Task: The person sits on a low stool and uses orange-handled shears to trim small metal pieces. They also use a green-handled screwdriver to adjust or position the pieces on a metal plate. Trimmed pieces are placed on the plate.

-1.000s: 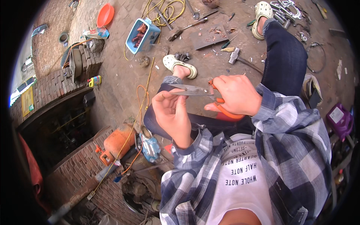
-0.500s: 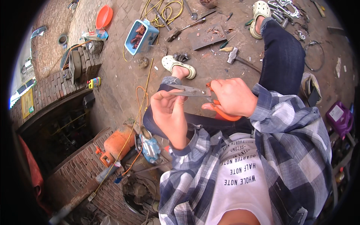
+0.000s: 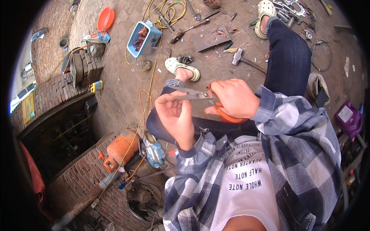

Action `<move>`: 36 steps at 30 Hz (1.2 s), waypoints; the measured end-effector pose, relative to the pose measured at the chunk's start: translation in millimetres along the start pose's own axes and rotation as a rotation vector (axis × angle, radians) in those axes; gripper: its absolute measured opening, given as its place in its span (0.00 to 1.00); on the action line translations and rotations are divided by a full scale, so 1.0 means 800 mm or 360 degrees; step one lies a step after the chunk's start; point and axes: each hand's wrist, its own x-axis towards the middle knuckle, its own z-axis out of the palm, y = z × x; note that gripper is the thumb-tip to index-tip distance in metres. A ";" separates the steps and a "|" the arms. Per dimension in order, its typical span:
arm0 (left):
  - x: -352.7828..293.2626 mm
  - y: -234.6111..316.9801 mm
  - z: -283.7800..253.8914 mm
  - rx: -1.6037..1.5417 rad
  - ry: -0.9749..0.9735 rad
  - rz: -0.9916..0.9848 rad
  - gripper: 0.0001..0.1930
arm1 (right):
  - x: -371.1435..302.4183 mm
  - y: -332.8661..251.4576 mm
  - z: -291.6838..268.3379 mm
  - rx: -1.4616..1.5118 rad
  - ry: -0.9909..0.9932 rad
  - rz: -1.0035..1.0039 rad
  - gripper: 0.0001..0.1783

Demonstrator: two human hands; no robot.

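Observation:
Orange-handled scissors [image 3: 196,94] lie across in front of me, their grey blades pointing left and slightly parted. My right hand [image 3: 237,99] is wrapped round the orange handles. At the other end, my left hand [image 3: 175,117] has its palm turned up and fingers curled, with thumb and fingertips pinching at the blades. Whether a small piece sits between those fingers is hidden. Both hands are over my bent left leg.
On the ground ahead lie a hammer [image 3: 239,57], a dark metal plate [image 3: 213,38] and a blue basket [image 3: 152,40] holding reddish-brown scraps. Metal parts [image 3: 293,11] are heaped at far right. An orange tank [image 3: 122,148] and yellow hose [image 3: 175,15] are at left.
The scissors and my right hand have shifted slightly left, bringing the blades deeper into the left hand's fingers. My left hand stays nearly in place.

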 end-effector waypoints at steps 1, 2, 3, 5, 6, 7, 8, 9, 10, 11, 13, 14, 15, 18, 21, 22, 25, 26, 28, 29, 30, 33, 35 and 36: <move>-0.001 0.000 0.003 0.0053 -0.0024 0.0013 0.16 | 0.000 0.000 0.000 -0.0001 0.0008 0.0016 0.29; -0.001 0.000 0.005 0.0107 -0.0049 0.0025 0.16 | -0.001 0.000 0.001 -0.0002 0.0016 0.0032 0.29; -0.001 0.002 0.006 0.0123 -0.0034 -0.0012 0.17 | -0.001 0.000 0.002 0.0000 0.0026 0.0052 0.28; -0.003 0.006 0.007 0.0156 -0.0004 -0.0088 0.18 | -0.002 0.001 0.004 0.0001 0.0028 0.0049 0.28; -0.002 0.006 0.006 0.0189 -0.0008 -0.0102 0.18 | -0.002 0.002 0.005 -0.0003 0.0027 0.0048 0.28; -0.002 0.006 0.006 0.0156 -0.0009 -0.0126 0.18 | -0.004 0.003 0.007 -0.0020 0.0031 0.0052 0.27; -0.003 0.005 0.006 0.0124 -0.0010 -0.0149 0.18 | -0.006 0.003 0.009 -0.0037 0.0034 0.0057 0.27; -0.003 0.006 0.006 0.0093 -0.0008 -0.0170 0.18 | -0.006 0.002 0.010 -0.0052 0.0037 0.0058 0.27; -0.003 0.005 0.006 0.0091 -0.0021 -0.0150 0.17 | -0.007 0.002 0.011 -0.0060 0.0058 0.0046 0.27; -0.004 0.004 0.005 0.0089 -0.0034 -0.0131 0.16 | -0.007 0.002 0.011 -0.0069 0.0078 0.0035 0.27; -0.004 0.003 0.005 0.0042 -0.0039 -0.0138 0.16 | -0.006 0.002 0.011 -0.0060 0.0089 0.0026 0.27; -0.003 0.003 0.005 -0.0003 -0.0030 -0.0164 0.16 | -0.006 0.002 0.011 -0.0043 0.0079 0.0029 0.28; -0.003 0.003 0.005 -0.0046 -0.0019 -0.0189 0.17 | -0.005 0.002 0.011 -0.0023 0.0069 0.0029 0.28; -0.005 -0.001 0.004 -0.0024 -0.0007 -0.0100 0.14 | -0.003 0.001 0.007 0.0059 -0.0071 0.0091 0.29; -0.004 -0.005 -0.001 0.0003 -0.0036 -0.0053 0.14 | -0.001 0.003 0.005 0.0038 0.0010 0.0050 0.31; -0.004 -0.005 -0.001 -0.0004 -0.0036 -0.0054 0.14 | -0.001 0.003 0.005 0.0050 -0.0013 0.0064 0.31; -0.003 -0.004 -0.001 -0.0002 -0.0030 -0.0049 0.13 | -0.001 0.002 0.004 0.0081 -0.0077 0.0100 0.32; -0.003 -0.004 -0.001 0.0016 -0.0026 -0.0043 0.13 | -0.001 0.002 0.004 0.0089 -0.0096 0.0108 0.32; -0.003 -0.006 0.000 0.0052 -0.0016 -0.0023 0.13 | -0.002 0.002 0.004 0.0098 -0.0123 0.0121 0.32; -0.002 -0.006 0.001 0.0070 -0.0009 -0.0010 0.13 | -0.002 0.003 0.004 0.0100 -0.0132 0.0128 0.32; -0.003 -0.007 0.002 0.0090 0.0001 0.0001 0.13 | -0.002 0.003 0.004 0.0104 -0.0143 0.0134 0.32; -0.003 -0.010 0.004 0.0129 0.0006 0.0011 0.12 | -0.003 0.005 0.009 0.0118 -0.0132 0.0150 0.31; -0.003 -0.011 0.005 0.0122 0.0027 -0.0039 0.13 | -0.003 0.004 0.010 0.0098 -0.0148 0.0185 0.31; -0.003 -0.011 0.006 0.0119 0.0039 -0.0064 0.14 | -0.004 0.004 0.011 0.0088 -0.0157 0.0201 0.31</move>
